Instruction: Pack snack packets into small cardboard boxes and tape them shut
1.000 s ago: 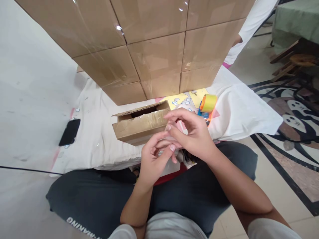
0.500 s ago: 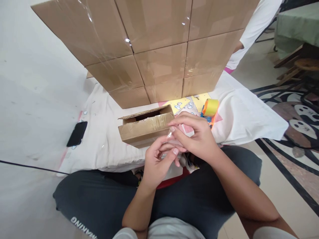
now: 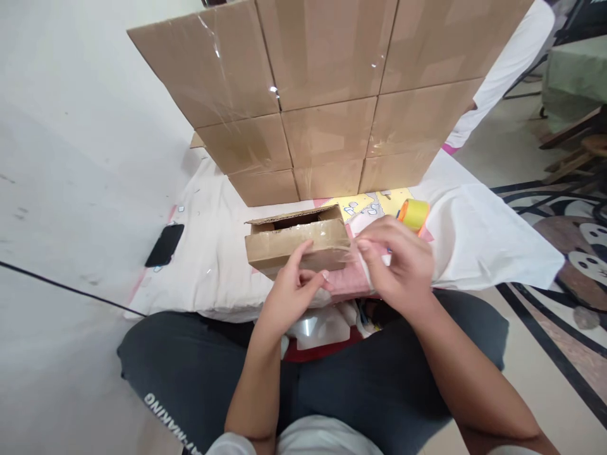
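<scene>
A small cardboard box sits on the cloth-covered surface, its top flaps parted over a dark gap. My left hand is at the front of the box, index finger stretched against its face and thumb apart from it. Beyond the box's right end, my right hand pinches thumb to fingers. Between that pinch and the box corner runs a thin strip of clear tape, pulled out to the right. Behind the right hand stands a yellow tape roll in an orange and blue holder, partly hidden.
A tall stack of taped cardboard boxes rises behind the small box. On the left a black phone lies on the white cloth, near the wall. A person in a white sleeve is behind the stack on the right.
My hands have moved apart. The right hand has drawn away rightward with the clear tape, and the left has come against the box front. The camera view has shifted slightly.
</scene>
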`<move>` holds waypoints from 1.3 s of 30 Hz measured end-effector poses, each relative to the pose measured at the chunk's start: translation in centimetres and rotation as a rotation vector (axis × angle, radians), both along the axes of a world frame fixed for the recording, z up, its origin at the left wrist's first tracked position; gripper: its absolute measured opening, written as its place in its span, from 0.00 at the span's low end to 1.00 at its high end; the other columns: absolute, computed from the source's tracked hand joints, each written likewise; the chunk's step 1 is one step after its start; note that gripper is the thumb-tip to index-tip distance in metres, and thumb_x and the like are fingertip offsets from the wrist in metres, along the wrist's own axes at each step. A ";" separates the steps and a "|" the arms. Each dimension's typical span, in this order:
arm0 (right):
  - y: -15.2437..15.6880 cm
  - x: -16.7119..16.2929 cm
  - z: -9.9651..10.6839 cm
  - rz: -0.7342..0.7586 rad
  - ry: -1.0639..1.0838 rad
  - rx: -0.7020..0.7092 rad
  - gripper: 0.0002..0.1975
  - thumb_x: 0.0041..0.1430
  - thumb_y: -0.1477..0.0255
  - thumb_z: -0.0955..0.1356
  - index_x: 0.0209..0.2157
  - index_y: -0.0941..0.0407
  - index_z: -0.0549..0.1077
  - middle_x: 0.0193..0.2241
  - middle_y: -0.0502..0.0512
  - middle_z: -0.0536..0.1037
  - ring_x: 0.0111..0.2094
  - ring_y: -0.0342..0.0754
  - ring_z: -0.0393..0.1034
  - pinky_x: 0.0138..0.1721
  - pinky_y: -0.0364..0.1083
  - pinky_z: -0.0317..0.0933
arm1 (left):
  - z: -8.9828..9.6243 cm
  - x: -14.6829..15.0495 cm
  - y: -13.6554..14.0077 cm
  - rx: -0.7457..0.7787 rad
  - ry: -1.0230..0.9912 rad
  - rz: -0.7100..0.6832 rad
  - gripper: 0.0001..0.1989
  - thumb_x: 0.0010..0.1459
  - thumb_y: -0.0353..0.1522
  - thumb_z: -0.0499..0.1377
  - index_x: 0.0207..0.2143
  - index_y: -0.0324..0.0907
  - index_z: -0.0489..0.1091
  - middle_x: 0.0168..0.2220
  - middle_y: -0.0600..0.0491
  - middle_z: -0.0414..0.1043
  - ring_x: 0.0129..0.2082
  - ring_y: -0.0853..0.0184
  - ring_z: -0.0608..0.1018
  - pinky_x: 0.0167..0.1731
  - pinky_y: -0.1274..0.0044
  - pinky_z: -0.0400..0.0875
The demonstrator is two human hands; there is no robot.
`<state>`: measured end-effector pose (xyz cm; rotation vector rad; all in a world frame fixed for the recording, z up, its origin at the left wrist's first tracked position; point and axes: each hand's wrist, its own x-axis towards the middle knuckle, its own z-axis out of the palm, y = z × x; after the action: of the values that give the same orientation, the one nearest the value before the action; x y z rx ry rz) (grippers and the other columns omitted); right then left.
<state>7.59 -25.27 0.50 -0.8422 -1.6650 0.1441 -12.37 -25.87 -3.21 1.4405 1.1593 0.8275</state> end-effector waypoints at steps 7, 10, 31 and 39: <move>1.5 1.8 0.4 -0.167 0.141 -0.011 0.04 0.62 0.69 0.71 0.32 0.51 0.75 0.34 0.55 0.73 0.38 0.52 0.70 0.42 0.54 0.66 | 1.7 -4.2 4.5 0.848 0.542 0.290 0.19 0.63 0.40 0.61 0.54 0.45 0.72 0.54 0.41 0.76 0.56 0.50 0.76 0.57 0.59 0.64; 1.9 1.1 -0.5 -0.082 0.084 -0.054 0.02 0.61 0.71 0.72 0.33 0.51 0.76 0.36 0.55 0.73 0.40 0.51 0.70 0.42 0.53 0.66 | 1.9 -6.6 7.3 0.856 0.769 -0.021 0.34 0.64 0.43 0.61 0.68 0.46 0.57 0.67 0.39 0.63 0.67 0.48 0.65 0.67 0.51 0.43; 8.1 -9.7 1.6 0.273 -0.086 -0.511 0.14 0.59 0.59 0.74 0.39 0.51 0.68 0.32 0.49 0.73 0.28 0.42 0.68 0.25 0.43 0.63 | -2.2 -9.5 9.8 0.750 0.420 -0.214 0.49 0.49 0.48 0.71 0.68 0.45 0.56 0.69 0.42 0.60 0.66 0.47 0.67 0.70 0.53 0.44; 7.2 -9.2 -1.1 0.232 -0.161 -0.470 0.12 0.62 0.62 0.72 0.38 0.51 0.66 0.29 0.47 0.72 0.27 0.41 0.67 0.25 0.42 0.61 | -1.4 -9.2 8.2 0.733 0.098 -0.065 0.30 0.55 0.54 0.64 0.52 0.45 0.72 0.53 0.46 0.77 0.54 0.54 0.76 0.67 0.59 0.50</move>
<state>-1.62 -18.11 -0.61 -1.0249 -1.9116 0.6633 -21.61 -17.67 -4.60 2.1172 0.9036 1.2190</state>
